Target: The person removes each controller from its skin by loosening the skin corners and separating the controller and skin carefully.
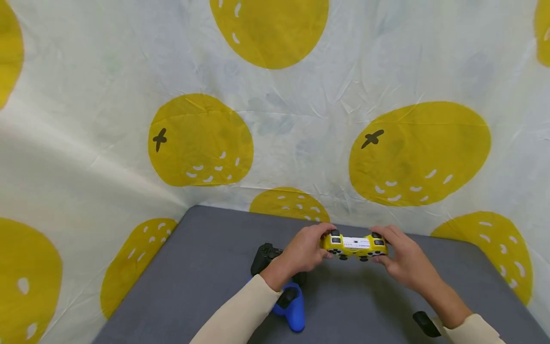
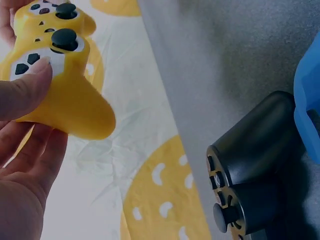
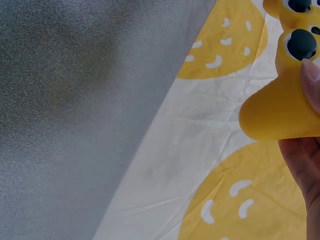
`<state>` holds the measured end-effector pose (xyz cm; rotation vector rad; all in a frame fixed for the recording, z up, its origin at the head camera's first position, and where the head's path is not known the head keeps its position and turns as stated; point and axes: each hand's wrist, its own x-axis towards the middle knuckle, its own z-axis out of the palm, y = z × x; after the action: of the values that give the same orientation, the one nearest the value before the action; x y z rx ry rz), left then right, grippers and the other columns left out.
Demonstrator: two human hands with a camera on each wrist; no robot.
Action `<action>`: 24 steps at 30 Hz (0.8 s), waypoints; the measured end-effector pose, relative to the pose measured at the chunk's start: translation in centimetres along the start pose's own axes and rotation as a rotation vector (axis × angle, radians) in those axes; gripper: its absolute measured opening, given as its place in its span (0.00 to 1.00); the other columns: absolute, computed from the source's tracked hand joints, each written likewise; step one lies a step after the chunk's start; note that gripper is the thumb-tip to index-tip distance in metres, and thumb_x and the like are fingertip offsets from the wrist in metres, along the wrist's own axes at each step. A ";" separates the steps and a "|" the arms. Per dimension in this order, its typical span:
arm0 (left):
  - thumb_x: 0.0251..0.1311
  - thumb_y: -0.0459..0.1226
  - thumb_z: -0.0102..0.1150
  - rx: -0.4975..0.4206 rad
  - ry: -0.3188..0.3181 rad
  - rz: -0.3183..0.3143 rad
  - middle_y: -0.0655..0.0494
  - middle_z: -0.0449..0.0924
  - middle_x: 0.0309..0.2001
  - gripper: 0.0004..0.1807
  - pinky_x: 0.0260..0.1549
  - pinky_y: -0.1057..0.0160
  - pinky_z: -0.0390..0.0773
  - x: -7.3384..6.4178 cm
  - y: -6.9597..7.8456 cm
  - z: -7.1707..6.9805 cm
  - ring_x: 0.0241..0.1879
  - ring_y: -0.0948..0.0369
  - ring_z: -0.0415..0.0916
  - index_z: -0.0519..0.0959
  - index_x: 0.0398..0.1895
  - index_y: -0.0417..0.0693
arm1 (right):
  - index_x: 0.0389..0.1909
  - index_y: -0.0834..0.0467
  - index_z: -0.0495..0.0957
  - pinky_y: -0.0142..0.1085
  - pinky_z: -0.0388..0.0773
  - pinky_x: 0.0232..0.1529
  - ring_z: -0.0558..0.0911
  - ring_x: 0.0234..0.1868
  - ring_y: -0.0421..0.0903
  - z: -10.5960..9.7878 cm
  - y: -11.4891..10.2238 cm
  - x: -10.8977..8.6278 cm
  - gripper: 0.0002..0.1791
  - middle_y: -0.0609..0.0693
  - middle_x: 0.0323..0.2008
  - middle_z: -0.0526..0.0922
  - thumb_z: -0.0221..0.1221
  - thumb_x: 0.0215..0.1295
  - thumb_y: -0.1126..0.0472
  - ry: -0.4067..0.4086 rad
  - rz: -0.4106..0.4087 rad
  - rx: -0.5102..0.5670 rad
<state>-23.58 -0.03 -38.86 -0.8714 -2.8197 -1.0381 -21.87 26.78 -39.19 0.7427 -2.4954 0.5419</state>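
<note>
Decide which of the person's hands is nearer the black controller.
Left: the left hand is raised near the black controller; the right hand is farther right, gripping the yellow controller.

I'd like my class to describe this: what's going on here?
A person's left hand and right hand grip opposite ends of a yellow game controller, held up above the grey table. A black controller and a blue controller lie close together on the table, partly hidden by the left arm in the head view.
</note>
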 end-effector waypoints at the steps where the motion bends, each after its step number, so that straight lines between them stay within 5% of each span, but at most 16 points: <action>1: 0.61 0.36 0.73 0.008 0.005 0.005 0.53 0.83 0.60 0.33 0.52 0.68 0.82 -0.1 0.0 0.0 0.53 0.60 0.81 0.73 0.70 0.49 | 0.59 0.56 0.78 0.43 0.85 0.38 0.83 0.41 0.48 0.1 0.0 0.0 0.45 0.51 0.46 0.82 0.82 0.33 0.74 0.006 -0.004 -0.001; 8: 0.58 0.34 0.76 0.061 0.046 0.061 0.54 0.83 0.59 0.34 0.52 0.68 0.82 0.0 0.1 -0.1 0.51 0.60 0.82 0.75 0.68 0.49 | 0.56 0.56 0.79 0.44 0.84 0.36 0.82 0.40 0.47 0.2 -0.3 0.0 0.44 0.50 0.45 0.82 0.83 0.31 0.74 0.050 -0.005 -0.016; 24: 0.62 0.51 0.72 0.221 0.072 0.033 0.58 0.86 0.56 0.30 0.45 0.71 0.81 0.0 2.1 -0.1 0.47 0.63 0.83 0.80 0.65 0.51 | 0.55 0.57 0.79 0.43 0.83 0.36 0.82 0.40 0.46 0.2 -0.9 -0.7 0.44 0.51 0.45 0.82 0.84 0.28 0.73 0.110 -0.015 -0.057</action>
<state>-22.50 1.24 -37.49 -0.8366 -2.7802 -0.7207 -20.84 26.23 -39.57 0.6907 -2.3912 0.4910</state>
